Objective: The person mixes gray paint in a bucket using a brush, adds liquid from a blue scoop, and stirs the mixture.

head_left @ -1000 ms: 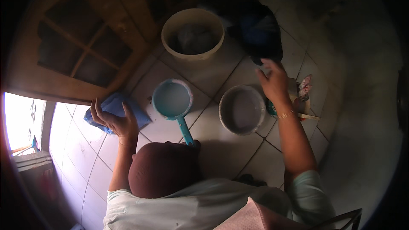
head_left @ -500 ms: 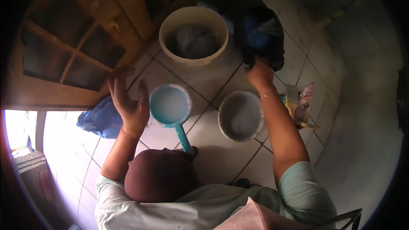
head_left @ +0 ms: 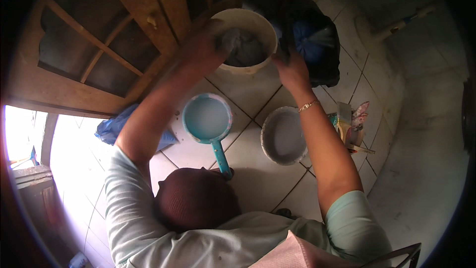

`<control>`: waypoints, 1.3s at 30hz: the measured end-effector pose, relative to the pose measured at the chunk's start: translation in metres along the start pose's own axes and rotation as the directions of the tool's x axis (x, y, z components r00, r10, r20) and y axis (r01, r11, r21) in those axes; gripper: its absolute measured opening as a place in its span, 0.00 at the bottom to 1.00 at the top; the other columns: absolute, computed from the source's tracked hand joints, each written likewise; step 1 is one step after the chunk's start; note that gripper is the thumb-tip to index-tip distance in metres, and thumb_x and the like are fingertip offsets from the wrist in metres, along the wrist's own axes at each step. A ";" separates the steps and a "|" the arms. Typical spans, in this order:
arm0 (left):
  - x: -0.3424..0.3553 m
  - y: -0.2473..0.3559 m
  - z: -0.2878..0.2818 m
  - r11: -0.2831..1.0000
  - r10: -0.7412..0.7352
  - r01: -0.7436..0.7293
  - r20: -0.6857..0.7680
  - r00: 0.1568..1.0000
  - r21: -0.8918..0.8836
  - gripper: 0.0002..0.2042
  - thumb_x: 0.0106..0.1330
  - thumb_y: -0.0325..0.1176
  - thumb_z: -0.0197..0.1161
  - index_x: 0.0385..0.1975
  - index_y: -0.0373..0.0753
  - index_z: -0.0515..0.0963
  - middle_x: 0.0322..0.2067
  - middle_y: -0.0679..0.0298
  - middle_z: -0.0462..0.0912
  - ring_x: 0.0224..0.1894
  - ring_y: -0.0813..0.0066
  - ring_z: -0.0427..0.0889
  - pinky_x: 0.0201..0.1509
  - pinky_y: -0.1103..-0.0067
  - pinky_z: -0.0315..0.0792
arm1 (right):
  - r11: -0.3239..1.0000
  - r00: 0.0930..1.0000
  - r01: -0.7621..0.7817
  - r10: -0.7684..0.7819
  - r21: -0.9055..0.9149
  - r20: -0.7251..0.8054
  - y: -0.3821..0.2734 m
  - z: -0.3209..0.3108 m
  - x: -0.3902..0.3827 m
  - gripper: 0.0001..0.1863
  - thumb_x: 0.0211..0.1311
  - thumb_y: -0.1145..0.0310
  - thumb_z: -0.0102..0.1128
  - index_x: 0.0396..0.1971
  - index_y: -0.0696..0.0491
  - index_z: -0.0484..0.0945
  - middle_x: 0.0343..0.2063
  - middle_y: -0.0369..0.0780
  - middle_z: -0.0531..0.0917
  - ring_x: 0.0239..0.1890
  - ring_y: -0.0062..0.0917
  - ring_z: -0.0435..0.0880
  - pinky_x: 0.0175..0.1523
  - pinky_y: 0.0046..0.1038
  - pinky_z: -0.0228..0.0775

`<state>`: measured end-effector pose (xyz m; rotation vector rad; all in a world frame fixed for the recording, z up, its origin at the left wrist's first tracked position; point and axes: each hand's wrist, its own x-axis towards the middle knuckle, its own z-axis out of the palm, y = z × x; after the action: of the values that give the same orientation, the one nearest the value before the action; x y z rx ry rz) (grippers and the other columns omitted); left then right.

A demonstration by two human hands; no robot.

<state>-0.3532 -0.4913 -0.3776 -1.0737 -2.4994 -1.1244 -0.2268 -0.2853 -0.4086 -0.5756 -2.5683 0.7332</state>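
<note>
My left hand (head_left: 206,52), smeared by motion, reaches to the left side of a cream bucket (head_left: 248,68) that holds crumpled grey material (head_left: 245,49). My right hand (head_left: 292,72) is at the bucket's right rim, beside a black bag (head_left: 322,69) with blue stuff inside; its fingertips are in shadow, so their grip is unclear. Below the bucket, a turquoise long-handled dipper (head_left: 219,156) holds pale liquid. A round container of grey liquid (head_left: 280,136) lies beside my right forearm.
A wooden door with panes (head_left: 119,89) stands at upper left. A blue bag (head_left: 111,129) lies by its lower edge. A tub with sticks and brush-like items (head_left: 352,129) is at the right, near a pale wall (head_left: 421,144). Tiled floor (head_left: 253,188) runs beneath.
My left hand has swept up and right from beside the dipper to the bucket. My right hand has shifted up and left from the black bag to the bucket's rim.
</note>
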 end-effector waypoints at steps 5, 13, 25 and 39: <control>0.037 -0.014 0.005 0.963 -0.139 0.040 0.366 0.920 0.266 0.26 0.44 0.44 0.68 0.39 0.30 0.76 0.40 0.47 0.79 0.43 0.56 0.79 0.47 0.70 0.73 | 0.998 0.999 -0.016 0.013 -0.063 -0.038 -0.010 0.002 -0.018 0.28 0.54 0.58 0.60 0.51 0.60 0.70 0.46 0.53 0.75 0.47 0.41 0.76 0.52 0.33 0.67; 0.046 -0.071 0.027 0.964 -0.251 0.150 0.560 0.789 0.220 0.25 0.38 0.41 0.71 0.36 0.30 0.78 0.37 0.49 0.80 0.43 0.58 0.80 0.47 0.71 0.74 | 0.985 0.985 0.172 -0.172 -0.007 0.010 -0.068 -0.004 0.007 0.15 0.49 0.68 0.63 0.38 0.57 0.78 0.34 0.45 0.80 0.36 0.35 0.79 0.42 0.30 0.71; 0.033 -0.079 0.029 0.947 -0.300 0.214 0.416 0.859 0.240 0.16 0.45 0.36 0.62 0.33 0.35 0.79 0.36 0.48 0.80 0.42 0.54 0.79 0.46 0.66 0.73 | 0.874 0.952 0.295 -0.236 -0.385 0.194 -0.062 0.062 0.076 0.10 0.48 0.67 0.55 0.30 0.50 0.80 0.33 0.41 0.81 0.41 0.36 0.77 0.44 0.35 0.70; 0.041 -0.086 0.062 0.953 -0.221 0.106 0.412 0.884 0.283 0.15 0.49 0.38 0.62 0.34 0.36 0.77 0.35 0.49 0.79 0.42 0.53 0.78 0.46 0.64 0.71 | 0.858 0.985 -0.159 0.171 -0.488 -0.020 0.111 0.057 0.083 0.33 0.48 0.57 0.61 0.54 0.57 0.67 0.51 0.53 0.71 0.54 0.43 0.70 0.59 0.34 0.63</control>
<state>-0.4350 -0.4630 -0.4515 -1.1623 -3.0322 -0.6134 -0.2927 -0.1813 -0.4941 -0.9563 -2.7562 0.1210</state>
